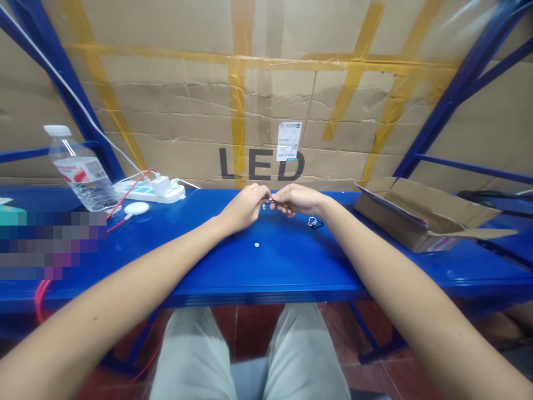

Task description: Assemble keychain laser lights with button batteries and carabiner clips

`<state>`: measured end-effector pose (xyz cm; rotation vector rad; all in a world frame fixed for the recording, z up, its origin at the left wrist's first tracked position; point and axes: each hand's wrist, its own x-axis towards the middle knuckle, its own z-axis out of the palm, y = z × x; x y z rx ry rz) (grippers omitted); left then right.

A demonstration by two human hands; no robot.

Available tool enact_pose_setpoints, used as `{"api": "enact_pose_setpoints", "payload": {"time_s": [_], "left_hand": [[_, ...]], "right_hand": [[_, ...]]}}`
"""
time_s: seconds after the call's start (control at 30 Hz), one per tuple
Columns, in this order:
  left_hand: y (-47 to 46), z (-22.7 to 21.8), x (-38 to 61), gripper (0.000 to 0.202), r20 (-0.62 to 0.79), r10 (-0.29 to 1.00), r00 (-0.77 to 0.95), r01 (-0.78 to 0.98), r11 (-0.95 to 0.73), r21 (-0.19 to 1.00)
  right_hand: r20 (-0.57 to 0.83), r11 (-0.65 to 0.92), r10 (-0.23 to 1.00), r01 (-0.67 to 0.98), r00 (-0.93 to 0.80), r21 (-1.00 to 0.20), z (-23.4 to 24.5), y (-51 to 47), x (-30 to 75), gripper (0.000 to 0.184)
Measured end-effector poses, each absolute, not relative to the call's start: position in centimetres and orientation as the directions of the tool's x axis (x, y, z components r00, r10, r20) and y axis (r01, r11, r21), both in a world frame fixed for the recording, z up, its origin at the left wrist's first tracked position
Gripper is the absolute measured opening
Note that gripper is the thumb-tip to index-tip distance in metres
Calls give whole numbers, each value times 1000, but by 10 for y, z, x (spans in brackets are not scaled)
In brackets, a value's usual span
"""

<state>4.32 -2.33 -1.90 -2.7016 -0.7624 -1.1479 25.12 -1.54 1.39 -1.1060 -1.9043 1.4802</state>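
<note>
Over the far middle of the blue bench, my left hand (246, 206) and my right hand (300, 200) meet at the fingertips. Both are closed in a pinch on a small shiny metal piece (270, 200), mostly hidden by the fingers; its kind is too small to make out. Just below my right wrist lies a small metal clip with a dark part (315, 223), shaped like a carabiner. A small white disc (257, 245) rests on the bench nearer to me, below my left hand.
The blue bench (266, 272) carries a water bottle (81, 169), a white power strip (154, 190) and a white oval device (137, 208) with a red cable on the left. An open cardboard box (416, 216) stands right. A large carton marked LED (187, 111) rises behind.
</note>
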Motion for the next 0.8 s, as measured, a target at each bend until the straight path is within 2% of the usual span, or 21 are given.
{"api": "enact_pose_setpoints", "payload": {"time_s": [0.1,0.17,0.23,0.27,0.33,0.4,0.47,0.6,0.67,0.8], "left_hand": [[-22,-19,44,12,713,466,523,527,-835,159],[-22,-18,43,13,714,492,499,558,-812,170],[-22,-17,42,14,706,506,495,581,-797,165],[-22,-16,41,14,701,513,495,591,-790,161],[-22,-15,41,14,690,524,498,605,-781,156],[-23,-15,40,14,684,529,503,610,-778,153],[-23,-15,41,14,679,531,508,609,-778,153],[-24,-15,41,14,669,538,513,611,-777,156],[-24,-14,41,15,666,548,506,619,-769,163],[-22,-14,38,15,658,576,484,635,-749,189]], "right_hand": [[54,295,917,582,-395,-758,24,-10,268,29],[55,294,950,822,-307,-488,27,-3,283,26],[-84,206,970,953,-229,-221,26,4,298,25],[-185,181,961,975,-203,-130,24,8,305,23],[-293,162,943,987,-159,-17,19,13,314,19],[-343,154,928,988,-144,4,14,16,318,18],[-341,168,925,985,-167,-26,9,17,316,19],[-167,200,963,975,-213,-93,1,16,296,18],[-65,273,958,957,-280,-100,-1,12,284,22],[17,325,946,942,-324,-84,3,2,266,22]]}}
